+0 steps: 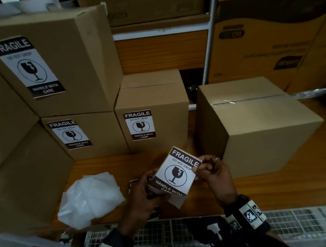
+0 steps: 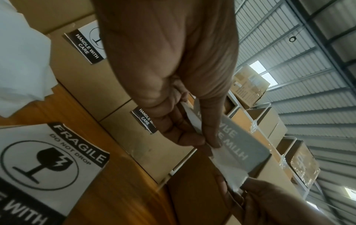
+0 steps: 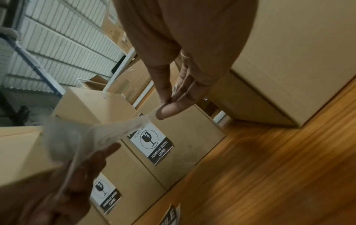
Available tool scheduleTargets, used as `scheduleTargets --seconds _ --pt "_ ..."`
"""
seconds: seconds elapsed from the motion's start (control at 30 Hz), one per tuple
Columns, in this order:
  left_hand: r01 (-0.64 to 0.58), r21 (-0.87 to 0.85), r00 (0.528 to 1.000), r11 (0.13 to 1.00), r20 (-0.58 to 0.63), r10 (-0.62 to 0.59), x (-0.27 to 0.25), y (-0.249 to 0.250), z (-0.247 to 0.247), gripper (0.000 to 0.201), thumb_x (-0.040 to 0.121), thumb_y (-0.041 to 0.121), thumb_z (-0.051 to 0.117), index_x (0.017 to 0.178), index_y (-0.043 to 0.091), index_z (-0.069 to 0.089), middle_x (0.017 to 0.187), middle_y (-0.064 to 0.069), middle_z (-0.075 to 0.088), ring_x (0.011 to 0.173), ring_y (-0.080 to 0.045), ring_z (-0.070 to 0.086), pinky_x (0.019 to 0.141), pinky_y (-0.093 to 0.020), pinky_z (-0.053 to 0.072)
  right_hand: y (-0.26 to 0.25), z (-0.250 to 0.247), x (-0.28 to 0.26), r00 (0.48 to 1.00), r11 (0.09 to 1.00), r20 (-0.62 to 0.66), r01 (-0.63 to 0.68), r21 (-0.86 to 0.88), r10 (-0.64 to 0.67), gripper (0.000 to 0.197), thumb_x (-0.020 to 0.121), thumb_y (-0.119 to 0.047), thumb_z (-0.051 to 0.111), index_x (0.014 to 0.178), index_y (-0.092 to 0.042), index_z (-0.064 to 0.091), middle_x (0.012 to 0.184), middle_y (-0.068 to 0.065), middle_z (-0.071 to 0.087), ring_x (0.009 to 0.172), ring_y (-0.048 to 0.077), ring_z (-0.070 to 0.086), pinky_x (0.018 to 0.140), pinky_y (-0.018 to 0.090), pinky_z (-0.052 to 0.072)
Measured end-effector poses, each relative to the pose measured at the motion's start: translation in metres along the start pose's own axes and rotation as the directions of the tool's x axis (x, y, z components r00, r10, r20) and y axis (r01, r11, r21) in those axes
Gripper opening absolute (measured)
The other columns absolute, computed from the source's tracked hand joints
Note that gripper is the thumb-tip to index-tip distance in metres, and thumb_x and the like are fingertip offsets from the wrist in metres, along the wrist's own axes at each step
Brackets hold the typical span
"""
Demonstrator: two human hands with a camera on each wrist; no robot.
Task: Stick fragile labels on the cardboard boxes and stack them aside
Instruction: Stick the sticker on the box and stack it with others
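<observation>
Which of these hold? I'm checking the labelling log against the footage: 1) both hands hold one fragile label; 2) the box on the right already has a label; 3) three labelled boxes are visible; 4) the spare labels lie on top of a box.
1) True: the left hand and the right hand both pinch the held label.
2) False: the box on the right shows no label on its visible faces.
3) True: labels show on the upper left box, the lower left box and the middle box.
4) False: the spare labels lie on the wooden table.

Tilted fragile label (image 1: 177, 173) above table; unlabelled taped cardboard box (image 1: 256, 123) right.
</observation>
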State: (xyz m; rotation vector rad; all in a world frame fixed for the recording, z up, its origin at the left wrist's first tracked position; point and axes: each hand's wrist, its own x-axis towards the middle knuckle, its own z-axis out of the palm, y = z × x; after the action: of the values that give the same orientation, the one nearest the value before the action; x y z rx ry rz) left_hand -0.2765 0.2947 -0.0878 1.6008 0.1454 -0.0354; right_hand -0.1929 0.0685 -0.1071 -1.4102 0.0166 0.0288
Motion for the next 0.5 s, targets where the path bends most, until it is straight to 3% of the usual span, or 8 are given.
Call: scheduleTargets --seconds 0.07,0.13,0.2,0.27,0.33,0.4,0.5 --pt "-0.03 0.029 0.999 0.999 -0.032 0.03 -0.001 0.002 0.01 0.074 0.067 -0.001 0.086 0.13 0.027 0.057 0.12 0.008 0.073 0.113 -0.004 0.066 0.08 -0.023 0.059 -0.001 -0.009 -0.002 0.999 0.999 0.04 -0.013 -0.047 0.015 0.037 0.082 0.004 0.079 0.112 -0.007 0.06 0.091 0.01 0.074 0.093 0.033 0.074 0.077 0.046 0.063" --pt "-0.072 0.043 0.995 0.997 -0.07 0.074 -0.001 0.003 0.019 0.078 0.068 -0.007 0.085 0.134 0.021 0.055 0.128 0.003 0.069 0.115 -0.003 0.065 0.081 -0.023 0.059 -0.002 -0.016 -0.008 0.994 0.985 0.107 0.03 -0.172 -0.012 0.048 0.081 -0.003 0.083 0.119 -0.018 0.057 0.109 0.006 0.074 0.1 0.02 0.074 0.085 0.044 0.063" --pt "-0.113 0.035 0.988 0.993 -0.101 0.116 -0.001 0.004 0.027 0.081 0.067 -0.009 0.085 0.137 0.018 0.053 0.134 0.001 0.064 0.118 -0.003 0.063 0.083 -0.025 0.059 -0.006 -0.023 -0.02 0.982 0.93 0.159 0.153 -0.336 -0.104 0.058 0.083 -0.018 0.084 0.129 -0.031 0.051 0.127 -0.01 0.064 0.113 0.002 0.065 0.094 0.029 0.058" --pt "-0.148 0.036 0.981 0.988 -0.12 0.151 -0.003 0.006 0.036 0.085 0.067 -0.005 0.086 0.14 0.023 0.052 0.137 0.004 0.063 0.121 -0.006 0.062 0.087 -0.029 0.059 -0.016 -0.03 -0.032 0.952 0.839 0.186 0.304 -0.452 -0.244 0.061 0.087 -0.038 0.078 0.139 -0.036 0.045 0.138 -0.021 0.048 0.126 -0.007 0.05 0.1 0.015 0.047" --pt "-0.178 0.046 0.977 0.983 -0.112 0.182 -0.004 0.007 0.047 0.085 0.069 -0.004 0.085 0.142 0.025 0.052 0.141 0.009 0.061 0.127 -0.009 0.059 0.091 -0.032 0.058 -0.027 -0.037 -0.04 0.915 0.793 0.267 0.397 -0.461 -0.303 0.062 0.087 -0.057 0.07 0.141 -0.034 0.049 0.142 -0.021 0.045 0.129 -0.006 0.046 0.1 0.011 0.044" --pt "-0.173 0.021 0.98 0.985 -0.098 0.174 -0.008 0.008 0.059 0.083 0.071 -0.008 0.082 0.142 0.024 0.052 0.142 0.013 0.06 0.128 -0.008 0.058 0.091 -0.029 0.058 -0.036 -0.041 -0.046 0.889 0.798 0.383 0.415 -0.437 -0.253 0.065 0.084 -0.072 0.065 0.137 -0.035 0.056 0.141 -0.022 0.047 0.129 -0.004 0.048 0.099 0.011 0.044" --pt "-0.182 0.04 0.981 0.982 -0.06 0.184 -0.013 0.011 0.076 0.081 0.073 -0.003 0.083 0.142 0.026 0.054 0.143 0.013 0.058 0.129 -0.007 0.058 0.094 -0.034 0.058 -0.036 -0.049 -0.046 0.855 0.788 0.476 0.433 -0.439 -0.205 0.06 0.087 -0.068 0.065 0.13 -0.027 0.063 0.134 -0.022 0.052 0.123 -0.002 0.055 0.094 0.018 0.052"
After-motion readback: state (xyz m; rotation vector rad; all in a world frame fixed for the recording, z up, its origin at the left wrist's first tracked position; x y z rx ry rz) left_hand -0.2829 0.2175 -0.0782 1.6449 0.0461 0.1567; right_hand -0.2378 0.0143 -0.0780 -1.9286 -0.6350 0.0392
